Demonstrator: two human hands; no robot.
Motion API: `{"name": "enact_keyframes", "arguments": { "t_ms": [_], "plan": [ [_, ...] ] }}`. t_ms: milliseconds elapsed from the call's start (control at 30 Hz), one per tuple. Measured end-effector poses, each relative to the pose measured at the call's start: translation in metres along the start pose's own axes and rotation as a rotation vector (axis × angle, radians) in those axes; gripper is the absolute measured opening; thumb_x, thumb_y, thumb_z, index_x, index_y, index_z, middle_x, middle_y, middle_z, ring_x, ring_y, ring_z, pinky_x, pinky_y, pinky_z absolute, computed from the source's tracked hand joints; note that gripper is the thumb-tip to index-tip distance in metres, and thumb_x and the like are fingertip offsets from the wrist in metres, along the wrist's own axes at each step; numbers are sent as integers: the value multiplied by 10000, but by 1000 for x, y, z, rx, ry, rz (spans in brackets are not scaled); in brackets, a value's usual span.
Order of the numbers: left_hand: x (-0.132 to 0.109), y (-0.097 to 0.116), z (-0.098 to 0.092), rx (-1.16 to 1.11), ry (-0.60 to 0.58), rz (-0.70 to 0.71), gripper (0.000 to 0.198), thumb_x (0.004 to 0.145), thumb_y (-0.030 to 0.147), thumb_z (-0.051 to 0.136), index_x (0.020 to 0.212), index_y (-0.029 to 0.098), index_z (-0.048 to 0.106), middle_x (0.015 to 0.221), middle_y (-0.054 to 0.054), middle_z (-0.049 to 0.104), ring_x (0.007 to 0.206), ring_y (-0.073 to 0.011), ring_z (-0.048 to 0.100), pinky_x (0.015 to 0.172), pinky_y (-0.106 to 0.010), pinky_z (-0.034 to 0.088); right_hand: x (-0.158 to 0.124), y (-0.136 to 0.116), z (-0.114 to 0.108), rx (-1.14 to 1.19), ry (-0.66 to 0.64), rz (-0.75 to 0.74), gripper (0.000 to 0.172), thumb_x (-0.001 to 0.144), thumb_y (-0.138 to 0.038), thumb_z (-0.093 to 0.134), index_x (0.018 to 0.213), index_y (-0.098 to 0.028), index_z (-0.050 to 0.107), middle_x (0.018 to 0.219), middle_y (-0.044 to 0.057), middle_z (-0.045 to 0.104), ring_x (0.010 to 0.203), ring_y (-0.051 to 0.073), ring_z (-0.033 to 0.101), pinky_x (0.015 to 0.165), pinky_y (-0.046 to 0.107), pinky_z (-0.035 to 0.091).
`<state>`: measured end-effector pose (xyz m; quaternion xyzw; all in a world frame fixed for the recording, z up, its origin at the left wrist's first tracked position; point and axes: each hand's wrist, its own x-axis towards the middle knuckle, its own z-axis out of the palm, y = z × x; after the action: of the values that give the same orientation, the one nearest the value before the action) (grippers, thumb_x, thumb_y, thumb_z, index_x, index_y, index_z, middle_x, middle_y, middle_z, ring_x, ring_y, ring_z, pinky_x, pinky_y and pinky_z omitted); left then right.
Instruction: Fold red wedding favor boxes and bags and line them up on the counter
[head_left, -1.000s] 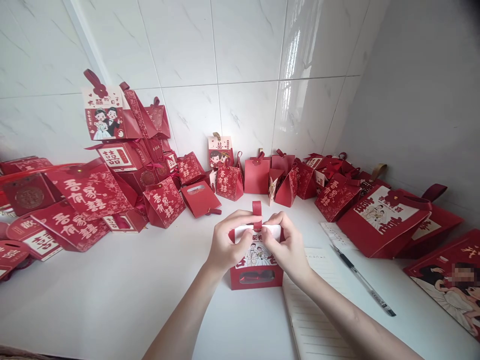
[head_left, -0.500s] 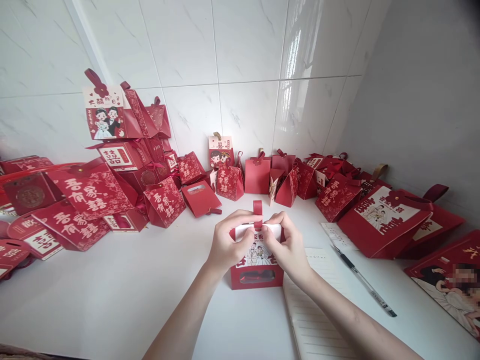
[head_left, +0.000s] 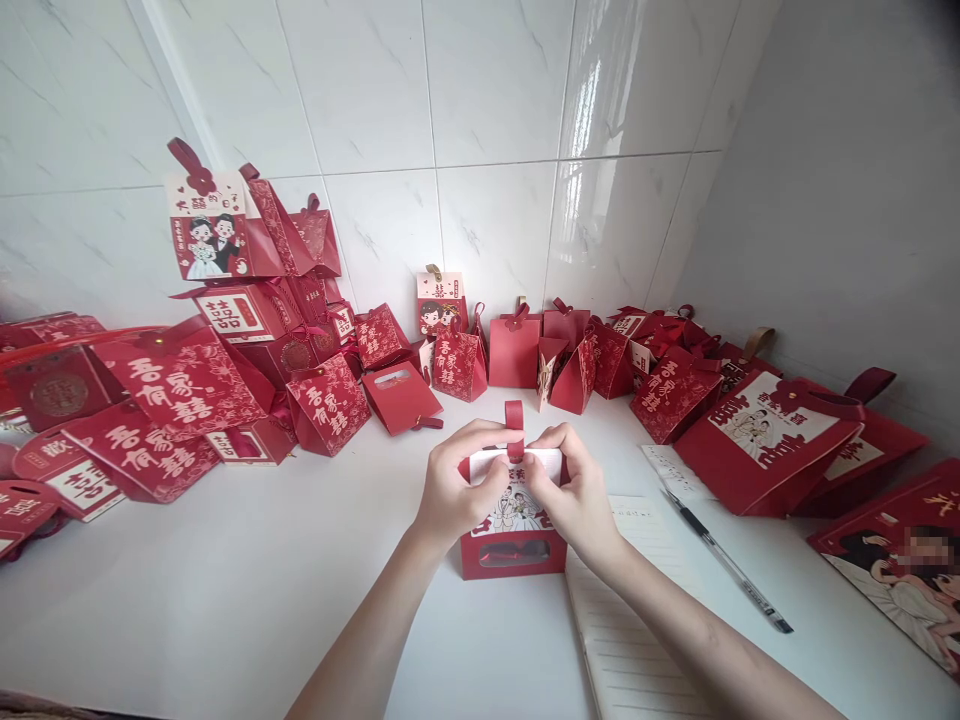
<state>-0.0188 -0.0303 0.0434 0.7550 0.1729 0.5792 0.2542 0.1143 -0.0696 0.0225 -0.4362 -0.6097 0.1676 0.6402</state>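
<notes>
A red gift box (head_left: 513, 560) stands upright on the table in front of me, with a white panel showing a cartoon couple and an oval window low on its front. A red strap loop (head_left: 514, 416) sticks up at its top. My left hand (head_left: 461, 480) is closed on the box's upper left edge, thumb at the front and fingers behind. On the upper right edge my right hand (head_left: 576, 482) grips the same way. Both thumbs press close to the strap's lower end. The fingertips behind the box are partly hidden.
An open lined notebook (head_left: 630, 630) lies right of the box, partly under my right forearm, with a pen (head_left: 727, 565) beside it. Stacked red boxes (head_left: 247, 310) stand at left. More red boxes (head_left: 514, 350) line the tiled wall, and a large red box (head_left: 765, 440) sits at right.
Both hands keep their hold on the gift box. The right thumb has shifted very slightly at the strap's base; the box stays in place.
</notes>
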Motion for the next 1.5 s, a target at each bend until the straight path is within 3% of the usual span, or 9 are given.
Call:
{"name": "enact_keyframes", "arguments": {
  "t_ms": [1500],
  "plan": [
    [-1, 0, -1, 16, -6, -10, 251, 742, 98, 541, 897, 185, 717, 871, -51, 703, 784, -169, 662, 685, -261, 542, -2, 0, 0, 13, -5, -20, 161, 847, -289, 540, 729, -210, 465, 597, -39, 489, 491, 109, 426, 432, 215, 347]
  ]
}}
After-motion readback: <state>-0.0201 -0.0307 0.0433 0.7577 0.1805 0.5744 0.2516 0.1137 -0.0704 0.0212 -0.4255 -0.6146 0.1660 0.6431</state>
